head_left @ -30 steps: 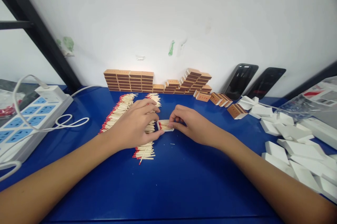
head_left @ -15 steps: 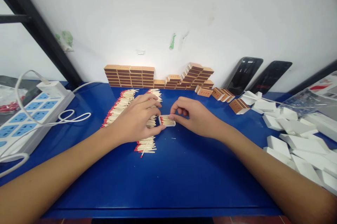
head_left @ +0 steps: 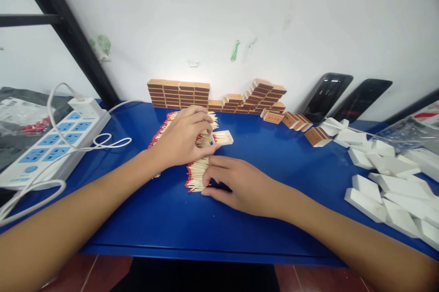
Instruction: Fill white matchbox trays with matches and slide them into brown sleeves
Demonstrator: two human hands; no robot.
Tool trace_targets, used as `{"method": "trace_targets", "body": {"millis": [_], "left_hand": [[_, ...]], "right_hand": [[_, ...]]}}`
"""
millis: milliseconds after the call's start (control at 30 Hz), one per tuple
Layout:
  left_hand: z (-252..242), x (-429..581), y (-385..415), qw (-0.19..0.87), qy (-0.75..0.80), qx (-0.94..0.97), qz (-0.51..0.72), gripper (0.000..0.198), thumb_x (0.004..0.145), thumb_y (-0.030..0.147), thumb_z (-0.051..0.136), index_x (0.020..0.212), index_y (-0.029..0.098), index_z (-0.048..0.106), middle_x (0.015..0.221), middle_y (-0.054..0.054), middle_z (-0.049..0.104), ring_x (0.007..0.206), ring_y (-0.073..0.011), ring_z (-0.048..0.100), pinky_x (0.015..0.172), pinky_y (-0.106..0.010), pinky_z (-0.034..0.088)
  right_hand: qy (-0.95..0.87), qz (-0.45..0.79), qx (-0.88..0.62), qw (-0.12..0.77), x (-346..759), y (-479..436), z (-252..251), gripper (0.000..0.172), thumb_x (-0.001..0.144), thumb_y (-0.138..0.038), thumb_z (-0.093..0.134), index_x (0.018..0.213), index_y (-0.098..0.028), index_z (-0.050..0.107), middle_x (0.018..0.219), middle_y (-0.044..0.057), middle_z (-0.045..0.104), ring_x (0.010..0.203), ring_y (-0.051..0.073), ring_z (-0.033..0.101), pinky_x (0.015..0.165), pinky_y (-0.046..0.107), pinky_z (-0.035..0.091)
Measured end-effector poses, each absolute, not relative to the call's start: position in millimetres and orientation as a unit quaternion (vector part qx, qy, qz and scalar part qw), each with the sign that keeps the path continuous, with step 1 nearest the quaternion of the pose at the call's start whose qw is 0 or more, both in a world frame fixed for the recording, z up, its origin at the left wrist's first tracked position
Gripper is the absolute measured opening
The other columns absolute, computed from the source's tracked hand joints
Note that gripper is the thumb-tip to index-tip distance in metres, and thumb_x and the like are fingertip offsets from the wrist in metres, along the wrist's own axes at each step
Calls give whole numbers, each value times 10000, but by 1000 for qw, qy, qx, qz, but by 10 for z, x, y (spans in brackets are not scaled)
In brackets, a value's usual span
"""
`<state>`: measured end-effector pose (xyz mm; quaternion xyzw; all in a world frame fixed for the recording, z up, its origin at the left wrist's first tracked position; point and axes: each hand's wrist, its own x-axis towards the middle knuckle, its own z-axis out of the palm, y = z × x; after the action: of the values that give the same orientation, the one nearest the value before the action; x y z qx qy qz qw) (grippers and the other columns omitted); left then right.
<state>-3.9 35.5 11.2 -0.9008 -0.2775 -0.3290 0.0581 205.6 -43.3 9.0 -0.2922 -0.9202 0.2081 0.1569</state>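
Note:
My left hand (head_left: 187,139) arches over the matches, its thumb and fingers closed on the left end of a small white matchbox tray (head_left: 224,137). Red-headed matches lie inside that tray. Below it, my right hand (head_left: 240,184) touches the right edge of the near match pile (head_left: 197,173), thumb and fingertips pinched on the stick ends. How many sticks it grips is hidden. Another row of matches (head_left: 166,125), heads to the left, runs partly under my left hand and forearm.
Brown matchboxes (head_left: 178,95) are stacked along the wall, with more boxes (head_left: 295,121) toward the right. Several white trays (head_left: 387,187) are heaped at right. Two black phones (head_left: 327,98) lean on the wall. A power strip (head_left: 56,141) with white cables lies left.
My right hand has left the matchbox tray and moved down and left to the near match pile. The left hand still holds the tray. The view has shifted slightly.

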Motion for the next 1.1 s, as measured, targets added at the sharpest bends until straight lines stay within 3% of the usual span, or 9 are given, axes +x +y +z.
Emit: {"method": "trace_targets", "body": {"millis": [200, 433, 1100], "left_hand": [[104, -44, 361, 74, -270, -901, -331, 245, 896, 421, 751, 913, 182, 701, 1143, -97, 747, 1256, -320, 606, 1097, -508, 480], [92, -44, 378, 81, -268, -900, -335, 237, 881, 393, 762, 942, 171, 705, 1149, -107, 752, 1266, -332, 610, 1092, -517, 486], [94, -39, 360, 74, -260, -905, -328, 250, 908, 422, 736, 976, 183, 713, 1175, -111, 741, 1293, -325, 586, 1098, -517, 473]], "right_hand": [[-925, 189, -290, 155, 2019, -470, 65, 123, 1001, -238, 675, 1111, -183, 679, 1065, 48, 660, 933, 174, 620, 800, 311, 486], [-922, 195, -294, 157, 2009, -455, 8, 102, 1034, -256, 625, 967, -184, 655, 999, 40, 656, 899, 168, 620, 786, 304, 481], [-913, 227, -308, 141, 2065, -486, 83, 70, 1006, -266, 657, 1019, -199, 669, 1015, 24, 681, 857, 160, 623, 761, 308, 481]]}}
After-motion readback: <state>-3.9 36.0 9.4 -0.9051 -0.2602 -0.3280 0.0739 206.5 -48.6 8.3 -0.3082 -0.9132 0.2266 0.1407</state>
